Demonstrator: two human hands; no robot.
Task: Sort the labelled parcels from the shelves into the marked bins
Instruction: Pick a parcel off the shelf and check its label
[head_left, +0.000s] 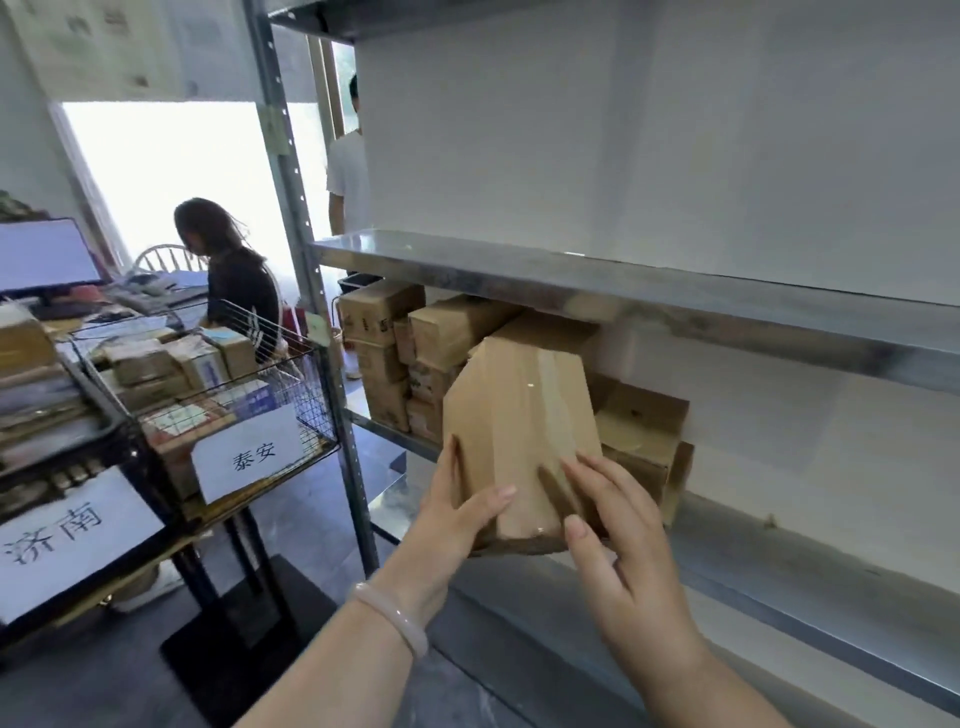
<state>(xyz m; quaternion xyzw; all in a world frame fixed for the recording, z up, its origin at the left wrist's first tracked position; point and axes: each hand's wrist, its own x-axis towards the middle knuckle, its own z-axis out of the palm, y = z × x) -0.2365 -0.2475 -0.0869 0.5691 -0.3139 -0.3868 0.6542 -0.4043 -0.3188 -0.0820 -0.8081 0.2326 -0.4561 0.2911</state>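
Parcel of brown cardboard (519, 426), sealed with clear tape, is held up on end, tilted, in front of the lower shelf opening and clear of the shelf board.

Grey metal shelving (623, 291) fills the right side. Its upper bay is bare, and the bay below holds a stack of brown cardboard boxes (395, 353). At least eight show, though blur and the parcel hide some edges.

On the left stand two bins on a black frame. The black wire basket (306, 395) carries a white paper sign reading 泰安 (247, 457) and holds at least five small cardboard parcels. The nearer black bin (119, 441) carries a white sign reading 济南 (78, 535). It holds flat stacked packets whose number I cannot tell.

Behind the bins a cluttered worktop (156, 291) bears a lit monitor (41, 254). Two other people are in view: a seated person in a dark top (234, 280) and a standing person in a white shirt (348, 166) by the bright doorway.

Both of the wearer's arms reach forward and up to the parcel. The left hand (457, 514) is clamped on the lower left edge, with the thumb across the front face and the fingers up the left side. The right hand (618, 540) grips the lower right corner. Its fingers lie spread along the right face and its thumb sits at the bottom front corner.

A pale pink bangle (389, 618) circles the left wrist.
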